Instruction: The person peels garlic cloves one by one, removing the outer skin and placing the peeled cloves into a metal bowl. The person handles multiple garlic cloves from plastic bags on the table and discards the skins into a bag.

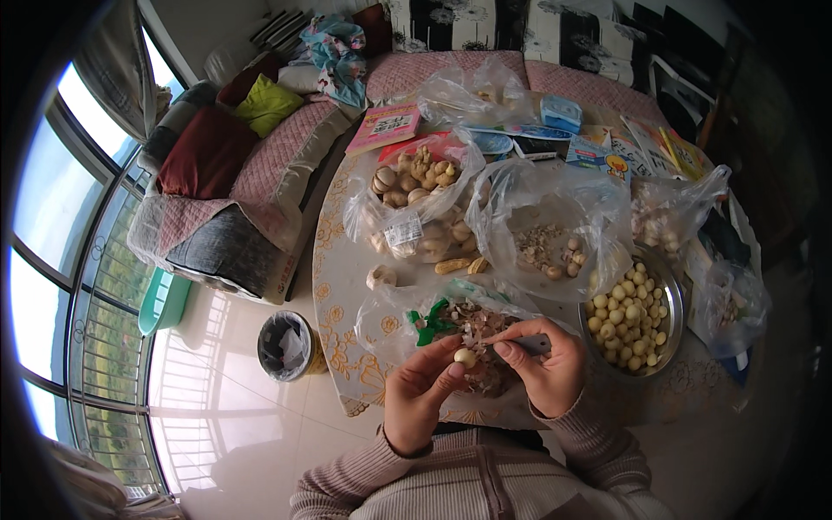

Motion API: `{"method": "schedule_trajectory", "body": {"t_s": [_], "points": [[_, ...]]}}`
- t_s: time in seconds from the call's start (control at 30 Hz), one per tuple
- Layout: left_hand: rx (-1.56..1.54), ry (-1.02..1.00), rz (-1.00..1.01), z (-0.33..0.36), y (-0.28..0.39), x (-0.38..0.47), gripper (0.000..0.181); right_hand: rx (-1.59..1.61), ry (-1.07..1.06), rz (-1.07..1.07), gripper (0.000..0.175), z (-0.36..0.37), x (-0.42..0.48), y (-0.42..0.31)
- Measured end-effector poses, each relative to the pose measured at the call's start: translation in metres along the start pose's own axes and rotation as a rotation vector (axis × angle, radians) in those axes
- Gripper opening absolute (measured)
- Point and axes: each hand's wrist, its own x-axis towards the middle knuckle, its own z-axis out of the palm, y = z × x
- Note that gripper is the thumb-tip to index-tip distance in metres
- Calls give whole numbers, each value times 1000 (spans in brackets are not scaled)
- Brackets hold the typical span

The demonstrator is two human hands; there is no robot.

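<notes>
Between the thumb and fingers of my left hand (421, 393) is a pale, peeled garlic bulb (465, 357). My right hand (543, 369) grips a small knife (534, 344), its grey holed part showing between the fingers and its tip close to the bulb. Beneath both hands, papery pinkish skins (487, 325) lie heaped on a clear plastic bag with green handles (431, 322). To the right, a round steel bowl (676, 325) holds many peeled pale bulbs (625, 315). A bag further up holds skins and several brownish bulbs (554, 272).
Left of centre lie an open bag of unpeeled bulbs and ginger (432, 172), a loose garlic bulb (381, 277) and peanuts (453, 265). Books (385, 128) and more bags (679, 211) cover the table's far side. A lined waste bin (286, 348) stands on the floor at left.
</notes>
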Motion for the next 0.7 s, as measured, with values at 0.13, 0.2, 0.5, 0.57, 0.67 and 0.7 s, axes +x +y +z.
{"method": "schedule_trajectory", "body": {"t_s": [0.13,0.2,0.5,0.57,0.67,0.7], "points": [[17,22,16,-2,1,-1,29,63,12,65,11,0,-1,-1],[17,26,22,-1,2,0,29,115,12,111,11,-1,-1,-4],[-32,-25,18,1,7,0,27,-95,-67,-167,11,-4,5,3],[-71,-29,41,1,7,1,27,-147,-54,-147,11,-5,5,-2],[-121,-30,76,-3,1,0,29,-29,-134,-83,11,-8,6,-4],[-129,-39,81,-6,-1,1,29,21,-145,-12,11,-8,5,-3]]}}
